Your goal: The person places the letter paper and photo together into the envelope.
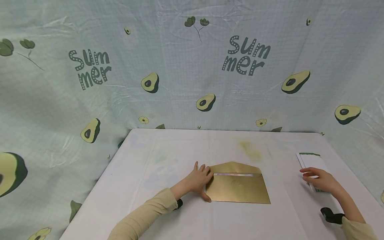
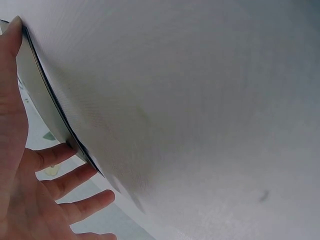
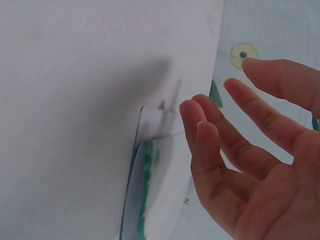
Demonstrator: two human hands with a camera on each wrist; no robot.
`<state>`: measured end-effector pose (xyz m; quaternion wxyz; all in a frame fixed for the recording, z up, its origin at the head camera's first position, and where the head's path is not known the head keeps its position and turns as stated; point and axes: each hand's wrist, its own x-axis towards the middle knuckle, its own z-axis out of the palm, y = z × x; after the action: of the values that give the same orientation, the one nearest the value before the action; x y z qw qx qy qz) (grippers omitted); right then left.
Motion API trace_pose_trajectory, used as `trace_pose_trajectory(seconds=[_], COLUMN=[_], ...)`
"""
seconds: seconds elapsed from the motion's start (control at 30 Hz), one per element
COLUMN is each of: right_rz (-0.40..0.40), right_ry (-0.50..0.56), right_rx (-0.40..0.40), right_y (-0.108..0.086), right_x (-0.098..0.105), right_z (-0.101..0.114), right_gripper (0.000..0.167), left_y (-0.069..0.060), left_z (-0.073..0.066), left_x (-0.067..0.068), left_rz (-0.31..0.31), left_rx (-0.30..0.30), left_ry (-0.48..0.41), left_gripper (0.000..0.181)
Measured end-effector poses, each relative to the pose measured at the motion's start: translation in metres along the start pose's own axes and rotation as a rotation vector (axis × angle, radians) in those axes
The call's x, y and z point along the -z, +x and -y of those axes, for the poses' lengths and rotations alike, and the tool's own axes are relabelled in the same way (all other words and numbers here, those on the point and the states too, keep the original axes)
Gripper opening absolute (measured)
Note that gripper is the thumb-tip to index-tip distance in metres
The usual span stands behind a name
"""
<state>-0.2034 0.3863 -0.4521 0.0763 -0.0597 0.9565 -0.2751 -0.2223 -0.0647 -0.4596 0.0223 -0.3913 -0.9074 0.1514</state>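
A gold envelope (image 1: pixel 238 189) lies flat on the white table, its pointed flap raised toward the far side and a pale strip showing at the opening. My left hand (image 1: pixel 198 180) rests spread at the envelope's left edge; in the left wrist view the thumb and fingers of that hand (image 2: pixel 45 185) touch the edge. At the right lies a white pad or card stack (image 1: pixel 312 160) with green at its ends. Over it hovers my right hand (image 1: pixel 322 181), fingers loosely bent with nothing in them; the right wrist view shows this hand (image 3: pixel 255 150) beside the pad's green edge (image 3: pixel 145 185).
The white table (image 1: pixel 168 150) has a yellowish stain right of its middle, beyond the envelope. Behind and at the sides hangs a pale curtain (image 1: pixel 180 60) with avocado prints and lettering. Dark straps sit at both wrists.
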Motion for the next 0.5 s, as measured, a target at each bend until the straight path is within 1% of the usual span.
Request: trace_pose_trajectory(seconds=[0.1, 0.27, 0.5], right_rz=[0.014, 0.037, 0.033], right_ry=[0.001, 0.011, 0.013], right_rx=[-0.047, -0.099, -0.148], right_y=[-0.002, -0.005, -0.008], right_x=[0.002, 0.006, 0.010], right_z=[-0.006, -0.015, -0.028], right_gripper=[0.044, 0.048, 0.051], left_y=[0.000, 0.001, 0.001], left_z=[0.000, 0.000, 0.000], left_x=[0.000, -0.001, 0.000], left_rz=[0.000, 0.002, 0.008], left_rx=[0.000, 0.002, 0.005], left_ry=[-0.001, -0.010, -0.020], left_gripper=[0.098, 0.098, 0.099])
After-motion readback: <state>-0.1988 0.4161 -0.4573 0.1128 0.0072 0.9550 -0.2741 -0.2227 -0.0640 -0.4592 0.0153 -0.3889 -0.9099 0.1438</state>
